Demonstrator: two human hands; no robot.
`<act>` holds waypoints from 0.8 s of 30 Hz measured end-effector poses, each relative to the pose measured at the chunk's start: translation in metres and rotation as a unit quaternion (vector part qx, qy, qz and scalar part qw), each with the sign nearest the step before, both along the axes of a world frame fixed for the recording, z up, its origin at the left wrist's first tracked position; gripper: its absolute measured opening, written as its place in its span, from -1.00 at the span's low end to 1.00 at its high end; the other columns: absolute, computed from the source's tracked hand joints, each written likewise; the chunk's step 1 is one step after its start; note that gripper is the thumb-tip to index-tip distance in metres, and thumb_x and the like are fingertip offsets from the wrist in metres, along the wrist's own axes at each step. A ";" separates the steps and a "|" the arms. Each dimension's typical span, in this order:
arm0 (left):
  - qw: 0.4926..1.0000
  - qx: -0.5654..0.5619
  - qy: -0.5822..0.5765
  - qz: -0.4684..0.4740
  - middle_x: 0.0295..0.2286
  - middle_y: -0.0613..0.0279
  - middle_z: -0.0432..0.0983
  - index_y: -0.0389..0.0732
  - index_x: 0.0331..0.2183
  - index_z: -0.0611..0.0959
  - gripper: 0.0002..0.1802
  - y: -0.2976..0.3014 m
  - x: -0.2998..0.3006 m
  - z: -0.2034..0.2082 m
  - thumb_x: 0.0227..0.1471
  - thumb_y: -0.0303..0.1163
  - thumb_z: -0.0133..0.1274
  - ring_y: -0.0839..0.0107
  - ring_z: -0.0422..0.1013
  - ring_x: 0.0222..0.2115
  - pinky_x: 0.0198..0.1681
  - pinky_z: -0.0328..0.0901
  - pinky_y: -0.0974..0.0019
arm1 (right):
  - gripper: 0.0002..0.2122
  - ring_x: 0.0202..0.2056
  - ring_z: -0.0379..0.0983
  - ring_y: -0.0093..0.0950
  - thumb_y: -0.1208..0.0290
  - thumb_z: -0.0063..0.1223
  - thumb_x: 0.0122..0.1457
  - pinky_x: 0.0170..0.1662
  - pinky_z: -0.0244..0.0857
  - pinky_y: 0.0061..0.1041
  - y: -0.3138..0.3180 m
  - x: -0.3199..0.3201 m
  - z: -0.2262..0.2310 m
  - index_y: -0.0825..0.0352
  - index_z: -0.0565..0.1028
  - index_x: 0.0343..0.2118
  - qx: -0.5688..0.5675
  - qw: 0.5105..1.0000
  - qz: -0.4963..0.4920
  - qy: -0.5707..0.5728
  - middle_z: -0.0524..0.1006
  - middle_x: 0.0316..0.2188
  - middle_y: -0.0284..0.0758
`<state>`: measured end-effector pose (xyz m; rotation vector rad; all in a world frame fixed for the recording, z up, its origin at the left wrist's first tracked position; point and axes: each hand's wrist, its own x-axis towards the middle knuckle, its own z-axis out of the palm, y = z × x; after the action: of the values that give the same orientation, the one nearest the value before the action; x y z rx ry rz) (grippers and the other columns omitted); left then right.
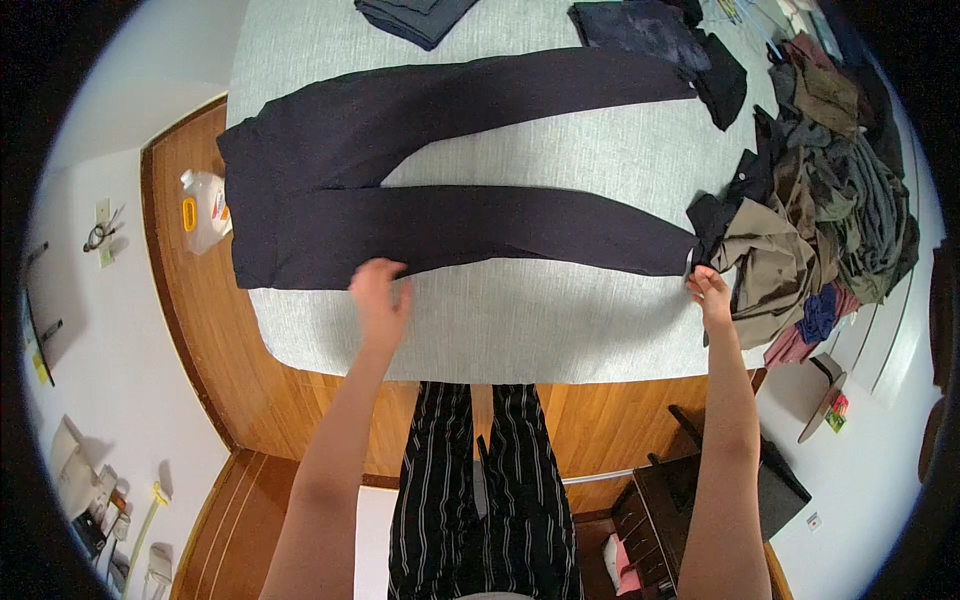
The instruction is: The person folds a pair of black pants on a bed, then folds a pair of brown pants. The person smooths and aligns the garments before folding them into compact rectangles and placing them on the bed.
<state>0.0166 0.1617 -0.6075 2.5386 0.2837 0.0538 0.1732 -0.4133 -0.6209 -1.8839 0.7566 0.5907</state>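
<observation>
A pair of dark trousers lies spread flat on its side across the grey cloth-covered table, waistband to the left and both legs stretching right. My right hand is closed in a pinch on the hem of the nearer leg, at the table's right. At the near edge of the same leg, toward the waist, my left hand rests with fingers on the fabric and thumb apart. It holds nothing that I can see, and its fingertips are slightly blurred.
Crumpled clothes in brown, olive and black heap along the right side, touching the hem area. Folded dark garments and dark jeans lie at the far edge. A clear plastic jug stands beyond the left edge; a dark chair sits lower right.
</observation>
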 end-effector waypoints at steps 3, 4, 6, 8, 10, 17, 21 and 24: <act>0.910 0.064 -0.080 0.402 -0.13 0.03 0.23 -0.32 -0.08 0.38 -0.49 0.050 -0.043 -0.046 -0.05 -0.35 0.19 0.22 0.24 -0.20 -0.10 0.17 0.16 | -0.69 -0.37 0.48 -0.58 0.06 0.15 0.14 -0.33 0.28 -0.53 0.020 -0.003 -0.015 0.18 0.46 -0.21 0.034 0.992 -0.119 0.029 0.50 -0.38 -0.45; 0.829 -0.019 -0.067 0.555 -0.22 0.10 0.32 -0.32 -0.15 0.43 -0.48 0.079 -0.066 -0.067 -0.04 -0.22 0.25 0.33 0.26 -0.29 -0.19 0.23 0.25 | -0.68 -0.38 0.47 -0.59 0.04 0.15 0.13 -0.32 0.28 -0.53 0.031 -0.002 -0.015 0.17 0.45 -0.23 0.053 0.990 -0.127 0.039 0.49 -0.41 -0.46; 0.735 -0.293 -0.006 0.612 -0.30 0.19 0.38 -0.29 -0.19 0.45 -0.48 0.109 -0.081 -0.065 -0.06 -0.16 0.28 0.42 0.29 -0.34 -0.26 0.25 0.33 | -0.67 -0.41 0.44 -0.60 -0.01 0.15 0.11 -0.30 0.27 -0.52 0.041 -0.005 -0.012 0.14 0.44 -0.29 0.080 0.983 -0.157 0.054 0.47 -0.49 -0.49; 0.635 -0.423 0.015 0.646 -0.45 0.35 0.44 -0.21 -0.27 0.49 -0.53 0.109 -0.070 -0.053 -0.06 -0.08 0.28 0.52 0.36 -0.40 -0.32 0.29 0.46 | -0.69 -0.47 0.46 -0.60 0.04 0.20 0.09 -0.39 0.29 -0.55 0.045 -0.004 -0.011 0.17 0.43 -0.31 0.090 0.982 -0.153 0.064 0.48 -0.51 -0.49; 0.596 -0.528 0.044 0.603 -0.44 0.35 0.44 -0.19 -0.30 0.48 -0.63 0.121 -0.064 -0.045 0.00 -0.15 0.23 0.49 0.40 -0.38 -0.30 0.35 0.44 | -0.75 -0.54 0.47 -0.60 0.16 0.26 0.07 -0.48 0.29 -0.58 0.048 -0.001 -0.011 0.13 0.41 -0.37 0.089 0.979 -0.160 0.087 0.49 -0.56 -0.50; 0.566 -0.509 0.024 0.648 -0.39 0.31 0.52 -0.12 -0.39 0.45 -0.86 0.140 -0.081 -0.059 0.09 -0.44 0.11 0.42 0.46 -0.49 -0.33 0.49 0.34 | -0.76 -0.52 0.54 -0.55 0.35 0.29 0.05 -0.57 0.19 -0.62 0.041 0.014 -0.013 0.07 0.35 -0.44 0.011 0.988 -0.150 0.032 0.53 -0.50 -0.48; 0.622 -0.473 0.048 0.623 -0.42 0.28 0.54 -0.14 -0.31 0.42 -0.77 0.142 -0.079 -0.064 0.03 -0.46 0.17 0.44 0.46 -0.51 -0.38 0.44 0.39 | -0.77 -0.54 0.43 -0.55 0.39 0.30 0.03 -0.43 0.28 -0.42 0.059 0.023 -0.012 0.26 0.43 -0.34 -0.237 0.971 -0.027 0.029 0.51 -0.49 -0.41; 0.764 -0.212 -0.051 0.607 -0.54 0.35 0.47 -0.14 -0.42 0.50 -0.73 0.207 -0.112 -0.092 -0.04 -0.26 0.27 0.55 0.29 -0.65 -0.61 0.19 0.47 | -0.72 -0.44 0.39 -0.59 0.37 0.25 0.05 -0.36 0.29 -0.55 0.091 0.060 -0.006 0.38 0.45 -0.24 -0.228 0.968 0.025 -0.099 0.49 -0.42 -0.37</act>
<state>-0.0954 0.3689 -0.6998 1.5065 1.6283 0.5450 0.2334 -0.3222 -0.6268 -2.3486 0.7591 0.2631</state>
